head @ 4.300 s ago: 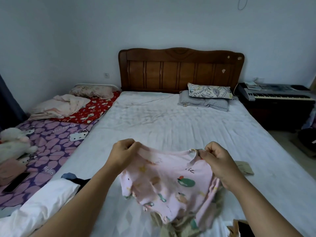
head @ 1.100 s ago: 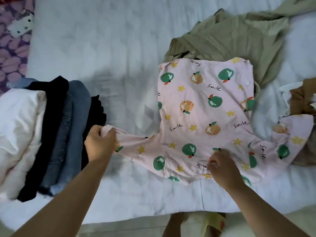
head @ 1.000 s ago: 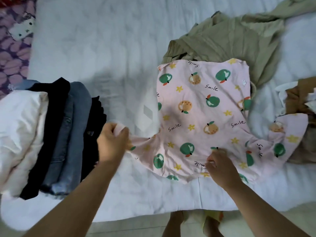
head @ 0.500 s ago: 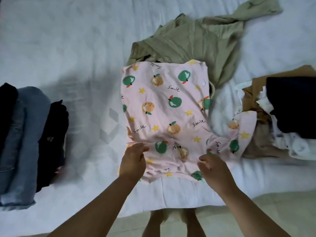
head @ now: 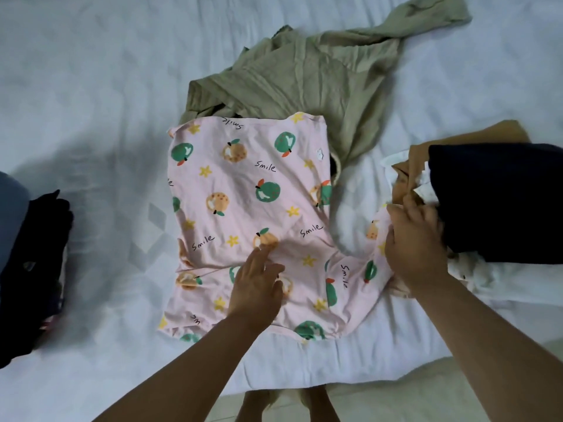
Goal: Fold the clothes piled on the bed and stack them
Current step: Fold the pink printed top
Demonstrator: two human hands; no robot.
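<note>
A pink shirt (head: 243,190) printed with fruit, stars and "Smile" lies spread flat on the white bed (head: 91,102). Its left sleeve is folded in over the body. My left hand (head: 257,287) presses flat on the shirt's lower middle, fingers straight. My right hand (head: 416,245) grips the end of the right sleeve, which stretches out to the right by the pile of loose clothes. A crumpled olive-green garment (head: 304,71) lies under the shirt's far edge.
A pile of unfolded clothes sits at the right: a dark navy piece (head: 499,202) on top of tan (head: 411,166) and white fabric. Folded dark clothes and jeans (head: 27,269) are stacked at the left edge. The bed's near edge and floor (head: 457,391) are below.
The left sleeve has been folded onto the shirt's body and my left hand now presses flat there. My right hand moved right from the hem to take the right sleeve's end.
</note>
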